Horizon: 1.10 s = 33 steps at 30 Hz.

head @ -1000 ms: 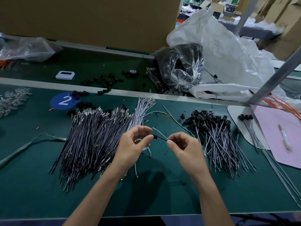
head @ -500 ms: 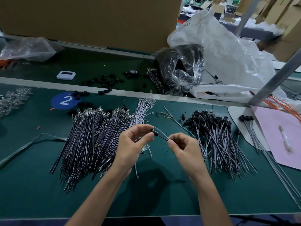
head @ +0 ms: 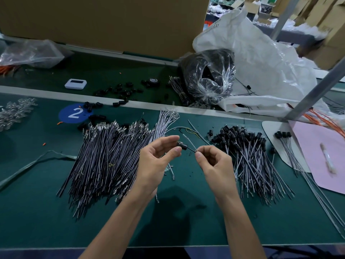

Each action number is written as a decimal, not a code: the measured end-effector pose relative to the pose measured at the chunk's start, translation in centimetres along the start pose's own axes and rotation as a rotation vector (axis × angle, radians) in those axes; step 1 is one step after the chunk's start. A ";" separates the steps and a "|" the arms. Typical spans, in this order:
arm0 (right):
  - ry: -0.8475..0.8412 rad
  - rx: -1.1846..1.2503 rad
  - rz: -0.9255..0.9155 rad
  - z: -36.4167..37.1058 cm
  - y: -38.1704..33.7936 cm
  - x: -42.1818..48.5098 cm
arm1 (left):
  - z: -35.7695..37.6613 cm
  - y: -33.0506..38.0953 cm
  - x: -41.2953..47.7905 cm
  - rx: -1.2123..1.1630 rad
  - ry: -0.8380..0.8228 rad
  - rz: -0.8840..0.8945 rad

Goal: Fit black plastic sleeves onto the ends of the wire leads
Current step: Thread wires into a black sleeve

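Note:
My left hand (head: 158, 161) pinches a small black plastic sleeve (head: 182, 145) between thumb and forefinger above the green mat. My right hand (head: 214, 163) pinches a thin wire lead (head: 190, 143) just right of it; the lead's end runs into the sleeve. A big pile of bare leads (head: 106, 157) lies left of my hands. A pile of leads with black sleeves on their ends (head: 248, 152) lies to the right. Loose black sleeves (head: 119, 91) are scattered at the back.
A clear bag of black parts (head: 209, 75) and a large white bag (head: 261, 60) sit at the back right. A pink sheet (head: 321, 156) and a metal post (head: 317, 85) stand at the right. A white device (head: 75, 84) and a blue "2" sticker (head: 74, 113) lie back left.
Both hands have stayed close together and lifted slightly. The sleeve in my left hand now sits further onto the lead's end.

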State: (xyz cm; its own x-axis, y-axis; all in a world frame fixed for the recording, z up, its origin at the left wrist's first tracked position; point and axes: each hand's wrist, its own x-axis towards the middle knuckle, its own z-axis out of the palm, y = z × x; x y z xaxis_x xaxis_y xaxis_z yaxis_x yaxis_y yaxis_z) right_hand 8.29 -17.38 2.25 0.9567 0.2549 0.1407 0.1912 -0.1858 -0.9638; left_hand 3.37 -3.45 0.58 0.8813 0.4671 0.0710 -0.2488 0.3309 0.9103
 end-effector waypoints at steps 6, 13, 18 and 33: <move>-0.002 0.019 0.009 0.4 -0.3 -0.2 | 0.6 0.2 -0.1 -0.026 -0.017 0.023; -0.023 -0.015 0.009 0.1 -0.9 -0.1 | 0.7 0.0 -0.4 -0.023 -0.063 -0.052; -0.023 0.051 0.068 0.3 -1.1 -0.2 | 0.5 0.1 -0.6 -0.027 -0.050 -0.087; 0.112 -0.188 -0.106 -1.1 -0.7 -1.4 | 0.0 0.5 -0.4 -0.287 0.210 -0.150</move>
State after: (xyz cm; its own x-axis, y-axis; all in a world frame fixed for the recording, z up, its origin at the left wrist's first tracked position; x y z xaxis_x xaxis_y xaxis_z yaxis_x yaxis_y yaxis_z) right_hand 7.05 -18.60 2.98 0.9453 0.1777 0.2734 0.3196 -0.3393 -0.8847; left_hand 2.93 -3.49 1.00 0.8222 0.5442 -0.1668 -0.2517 0.6104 0.7510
